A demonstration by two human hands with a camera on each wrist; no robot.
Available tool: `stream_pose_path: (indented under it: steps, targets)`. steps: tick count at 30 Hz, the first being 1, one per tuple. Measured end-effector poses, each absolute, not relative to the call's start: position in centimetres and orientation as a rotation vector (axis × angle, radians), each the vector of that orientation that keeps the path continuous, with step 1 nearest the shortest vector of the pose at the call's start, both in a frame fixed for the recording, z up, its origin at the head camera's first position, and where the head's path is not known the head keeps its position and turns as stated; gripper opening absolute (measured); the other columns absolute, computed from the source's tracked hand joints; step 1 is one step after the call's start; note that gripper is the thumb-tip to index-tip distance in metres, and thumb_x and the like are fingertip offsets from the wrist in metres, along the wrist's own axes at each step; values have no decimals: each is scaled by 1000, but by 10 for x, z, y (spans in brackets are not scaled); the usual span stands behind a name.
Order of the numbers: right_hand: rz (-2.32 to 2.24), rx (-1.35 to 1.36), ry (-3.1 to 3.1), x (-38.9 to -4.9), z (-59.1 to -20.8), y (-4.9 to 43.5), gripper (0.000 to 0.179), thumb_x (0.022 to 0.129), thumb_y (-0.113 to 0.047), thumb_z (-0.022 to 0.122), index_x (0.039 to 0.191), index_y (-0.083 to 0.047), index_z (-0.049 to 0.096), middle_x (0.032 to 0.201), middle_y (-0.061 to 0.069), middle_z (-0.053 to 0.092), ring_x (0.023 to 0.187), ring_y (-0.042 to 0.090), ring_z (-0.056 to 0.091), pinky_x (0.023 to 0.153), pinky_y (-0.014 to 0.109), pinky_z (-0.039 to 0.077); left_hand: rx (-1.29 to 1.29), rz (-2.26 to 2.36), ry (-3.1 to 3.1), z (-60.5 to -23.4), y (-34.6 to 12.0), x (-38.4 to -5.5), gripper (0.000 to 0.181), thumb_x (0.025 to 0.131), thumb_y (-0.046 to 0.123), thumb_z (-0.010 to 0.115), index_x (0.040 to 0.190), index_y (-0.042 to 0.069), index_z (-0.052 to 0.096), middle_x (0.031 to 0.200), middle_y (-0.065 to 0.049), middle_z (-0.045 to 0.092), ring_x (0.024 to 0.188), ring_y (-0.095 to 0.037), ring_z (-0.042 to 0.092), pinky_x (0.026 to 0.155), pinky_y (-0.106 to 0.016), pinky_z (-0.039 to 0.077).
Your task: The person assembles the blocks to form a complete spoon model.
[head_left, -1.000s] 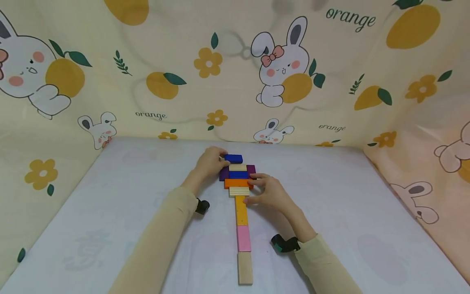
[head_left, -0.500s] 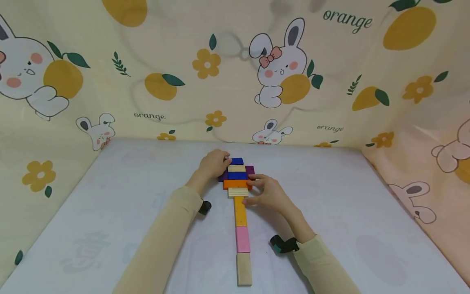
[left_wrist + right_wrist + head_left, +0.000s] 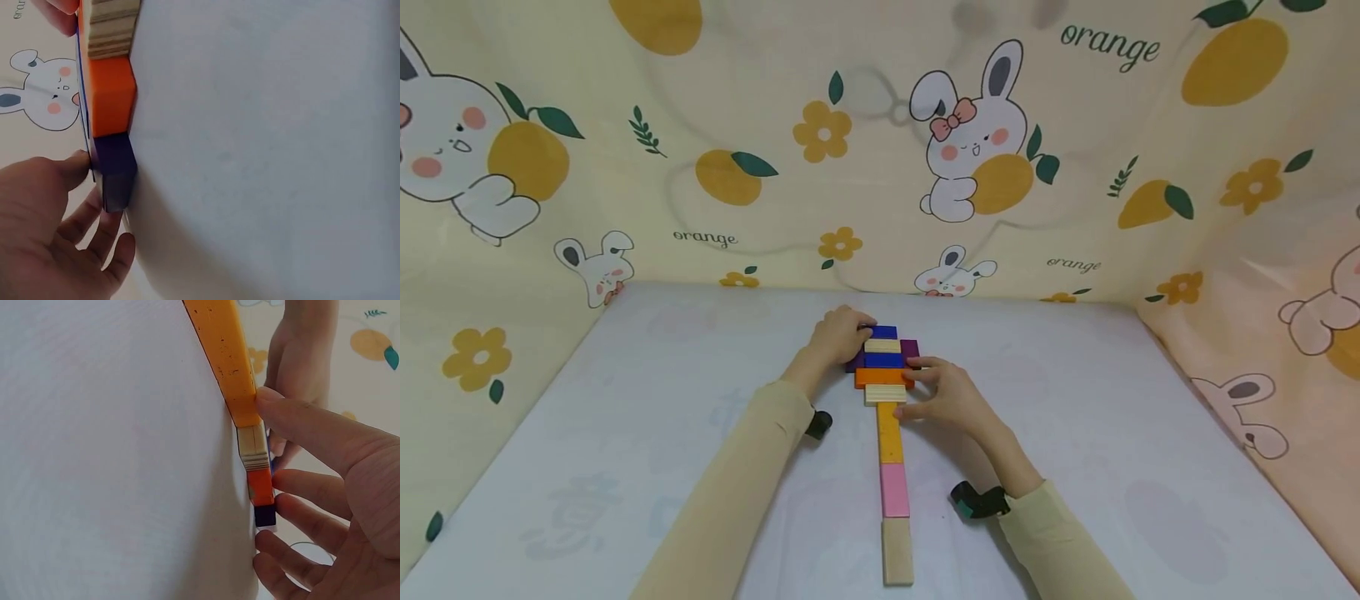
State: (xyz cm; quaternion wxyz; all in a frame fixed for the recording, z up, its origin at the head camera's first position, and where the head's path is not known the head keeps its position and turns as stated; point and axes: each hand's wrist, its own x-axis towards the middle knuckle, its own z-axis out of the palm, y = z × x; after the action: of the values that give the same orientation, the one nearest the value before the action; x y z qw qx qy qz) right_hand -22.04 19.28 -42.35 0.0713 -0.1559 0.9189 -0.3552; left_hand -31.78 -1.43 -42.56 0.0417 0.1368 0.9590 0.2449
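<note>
A blue block (image 3: 883,332) lies at the far end of a row of flat toy blocks, and my left hand (image 3: 837,335) pinches its left end. In the left wrist view that hand's thumb and fingers sit around the end of the row by a purple block (image 3: 116,172); the blue block is hidden there. My right hand (image 3: 955,395) rests along the row's right side. Its thumb touches the yellow block (image 3: 890,433) and its fingertips touch the orange block (image 3: 880,378). Between those lies a ridged wooden block (image 3: 885,395). Another blue block (image 3: 883,360) and a pale block (image 3: 882,346) lie between purple ends.
A pink block (image 3: 895,490) and a plain wooden block (image 3: 897,552) continue the row toward the person. White cloth (image 3: 625,467) covers the table. Behind stands a patterned backdrop (image 3: 880,167) with rabbits and oranges. A black camera mount (image 3: 980,500) sits at the right wrist.
The left hand has brought the far blue block toward the person, closing the gap to the pale block. The right hand has stayed in place.
</note>
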Motion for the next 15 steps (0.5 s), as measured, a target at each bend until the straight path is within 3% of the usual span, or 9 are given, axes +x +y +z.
stream_pose_path:
  steps: [6, 9, 13, 15]
  targets:
    - [-1051, -512, 2766, -219, -423, 195, 64, 74, -33, 88, 129, -8, 66, 144, 8, 50, 135, 34, 37, 106, 57, 33, 403, 1077, 2900, -435, -29, -308, 39, 102, 20, 54, 137, 2, 56, 124, -15, 59, 112, -28, 55, 100, -41, 44]
    - [-1068, -534, 2788, -218, -422, 199, 65, 77, -32, 86, 132, -6, 63, 143, 10, 50, 126, 32, 48, 101, 52, 42, 351, 1211, 2880, -439, -39, -296, 37, 100, 16, 56, 132, -3, 58, 121, -16, 61, 109, -28, 57, 98, -41, 46]
    - [-1095, -517, 2818, -219, -421, 200, 63, 84, -30, 80, 135, -1, 58, 141, 15, 50, 109, 31, 57, 90, 45, 51, 321, 1238, 2902, -441, -53, -280, 35, 99, 17, 57, 128, -2, 61, 118, -14, 63, 106, -27, 57, 97, -42, 47]
    - [-1094, -500, 2814, -220, -421, 200, 62, 86, -28, 78, 136, 1, 56, 140, 17, 49, 109, 32, 57, 91, 45, 51, 323, 1216, 2908, -438, -57, -274, 35, 98, 18, 58, 128, 1, 62, 117, -11, 64, 104, -26, 58, 97, -42, 47]
